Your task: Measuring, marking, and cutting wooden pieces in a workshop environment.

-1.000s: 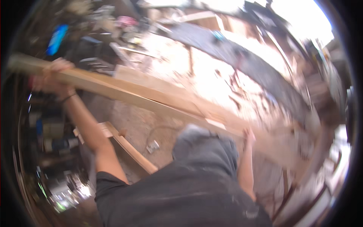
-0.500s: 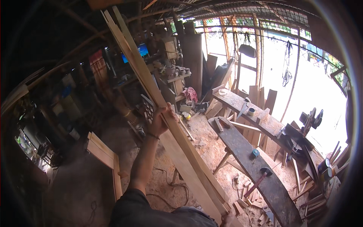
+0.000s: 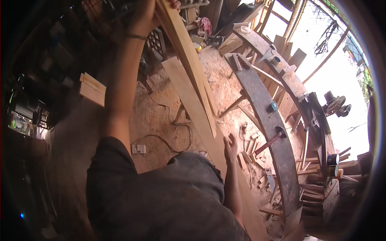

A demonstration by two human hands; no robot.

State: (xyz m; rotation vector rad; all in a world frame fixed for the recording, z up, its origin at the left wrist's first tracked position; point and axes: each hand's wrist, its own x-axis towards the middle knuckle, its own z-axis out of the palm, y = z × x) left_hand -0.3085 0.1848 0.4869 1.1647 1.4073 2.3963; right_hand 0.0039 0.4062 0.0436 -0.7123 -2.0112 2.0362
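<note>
My left hand (image 3: 151,17) is raised at the top of the view, its fingers wrapped around long wooden strips (image 3: 185,52). These slant down to the right, their lower ends over a wide pale plank (image 3: 189,94). My right hand (image 3: 230,148) is beside that plank, below the strips' lower ends, with its fingers apart and nothing in them. The plank runs from the middle of the view past my right forearm to the lower edge. The upper ends of the strips are out of view.
On the right, a dark narrow bench (image 3: 263,104) carries a teal tape measure (image 3: 274,106) and a hammer (image 3: 271,142). Offcuts and a handsaw (image 3: 270,178) lie below it. Another bench (image 3: 257,44) stands behind. A cord (image 3: 175,149) and a white socket box (image 3: 138,149) are on the dusty floor.
The view has tilted down. My left hand and the strips now sit higher in it. My right hand, earlier around the strips' lower end at the bottom edge, is now off them with its fingers apart.
</note>
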